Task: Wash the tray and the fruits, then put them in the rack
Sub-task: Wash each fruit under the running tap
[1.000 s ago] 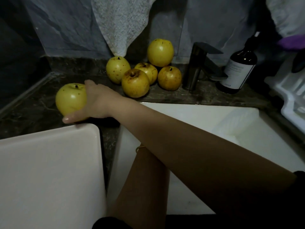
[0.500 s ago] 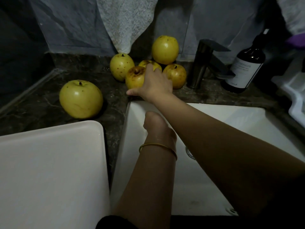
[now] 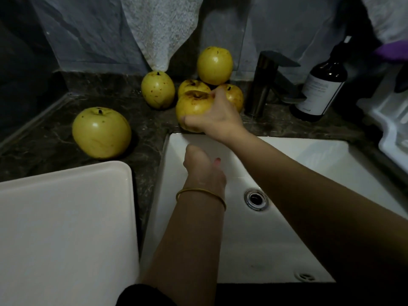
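Observation:
Several yellow apples lie on the dark counter behind the white sink. My right hand grips a spotted apple at the sink's back edge, thumb at the front, fingers over its top. Behind it sit a second spotted apple, one by the tap, a taller one and another to the left. A single apple lies apart at the left. My left hand hangs over the sink, loosely curled, holding nothing. The white tray rests at the lower left.
A dark tap stands behind the sink, with a brown pump bottle to its right. The white dish rack is at the right edge. A towel hangs on the wall. The drain is in the sink.
My right hand let go of the apple at the left, crossed to the pile and closed round the front spotted apple. My left hand rose into view over the sink.

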`<state>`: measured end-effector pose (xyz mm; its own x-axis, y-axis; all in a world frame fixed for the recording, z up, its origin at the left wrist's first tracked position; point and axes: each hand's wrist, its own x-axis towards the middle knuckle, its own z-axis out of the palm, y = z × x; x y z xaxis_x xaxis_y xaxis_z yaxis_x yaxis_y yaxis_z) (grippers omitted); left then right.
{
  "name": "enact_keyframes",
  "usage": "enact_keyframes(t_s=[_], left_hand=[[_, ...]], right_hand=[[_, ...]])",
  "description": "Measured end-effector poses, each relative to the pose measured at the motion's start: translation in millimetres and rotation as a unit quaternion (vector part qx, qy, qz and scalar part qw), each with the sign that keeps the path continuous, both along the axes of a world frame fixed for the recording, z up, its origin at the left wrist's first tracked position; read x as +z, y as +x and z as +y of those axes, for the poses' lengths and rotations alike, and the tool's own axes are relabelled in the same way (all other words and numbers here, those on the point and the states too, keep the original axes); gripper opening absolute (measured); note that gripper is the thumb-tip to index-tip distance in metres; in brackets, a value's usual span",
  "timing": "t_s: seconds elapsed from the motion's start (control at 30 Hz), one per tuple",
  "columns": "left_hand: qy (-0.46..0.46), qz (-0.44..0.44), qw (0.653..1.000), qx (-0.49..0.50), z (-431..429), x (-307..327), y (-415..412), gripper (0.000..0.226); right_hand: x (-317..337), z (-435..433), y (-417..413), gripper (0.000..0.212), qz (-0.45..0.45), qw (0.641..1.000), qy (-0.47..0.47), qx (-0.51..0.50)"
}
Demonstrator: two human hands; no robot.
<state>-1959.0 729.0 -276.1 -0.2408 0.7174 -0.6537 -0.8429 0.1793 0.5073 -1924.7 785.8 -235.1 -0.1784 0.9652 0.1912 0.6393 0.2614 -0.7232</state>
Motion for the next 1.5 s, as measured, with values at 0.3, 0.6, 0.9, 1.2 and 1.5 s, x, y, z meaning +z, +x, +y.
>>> enact_keyframes(t_s=[0.3,0.6,0.9,1.2,1.5], left_hand=[[0.059,0.001,0.976,-0.208,-2.9,19.3,17.0,0.05],[0.005,0.045,0.978,-0.201,-0.8,14.2,30.7,0.059],[-0.041,0.03,0.966,-0.253,17.0,29.8,92.4,0.061],[-0.029,-0.033,0.978,-0.206,34.2,7.7,93.3,0.067],[0.006,-0.05,0.977,-0.207,35.3,6.2,92.4,0.059]], right_hand=[[-20.5,-31.3,87.4,0.073,0.092,0.989,-0.115,-0.016],[-23.5,-23.5,138.6,0.054,0.287,0.933,-0.219,-0.013],[-33.8,-5.8,161.3,0.045,0.352,0.896,-0.162,-0.215],[22.8,4.0,159.7,0.019,0.204,0.935,0.11,-0.267],[91.4,69.8,92.8,0.06,-0.226,0.963,0.072,-0.126]])
